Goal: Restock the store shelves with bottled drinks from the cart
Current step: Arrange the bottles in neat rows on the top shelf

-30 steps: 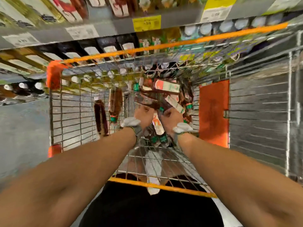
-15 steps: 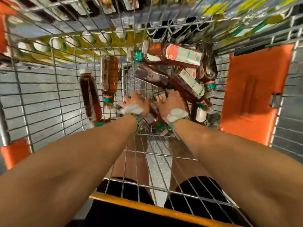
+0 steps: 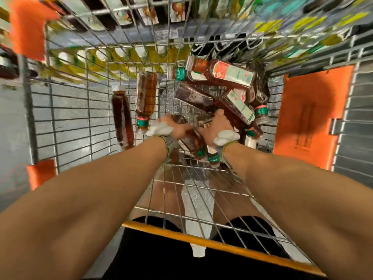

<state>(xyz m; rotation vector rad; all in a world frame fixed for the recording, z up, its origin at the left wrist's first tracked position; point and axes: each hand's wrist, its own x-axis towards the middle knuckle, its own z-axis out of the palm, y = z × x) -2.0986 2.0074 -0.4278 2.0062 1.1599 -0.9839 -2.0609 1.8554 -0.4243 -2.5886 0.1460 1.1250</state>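
Curled round a dark brown plastic drink bottle [image 3: 191, 141], my left grip [image 3: 173, 126] grasps it where it lies on the floor of the silver wire cart [image 3: 70, 118], green cap pointing back toward me. My right grip [image 3: 217, 126] lies just beside it over a second brown bottle with a green cap [image 3: 213, 158], thumb raised; its fingers are hidden, so I cannot tell whether it has clenched. White cloth bands [image 3: 161, 129] wrap both wrists. More brown bottles with white and red labels [image 3: 222, 75] are heaped against one another in the far right corner. Two brown bottles [image 3: 122, 118] lie lengthwise near the left wall. An orange plastic panel [image 3: 310, 116] hangs on the right wall.
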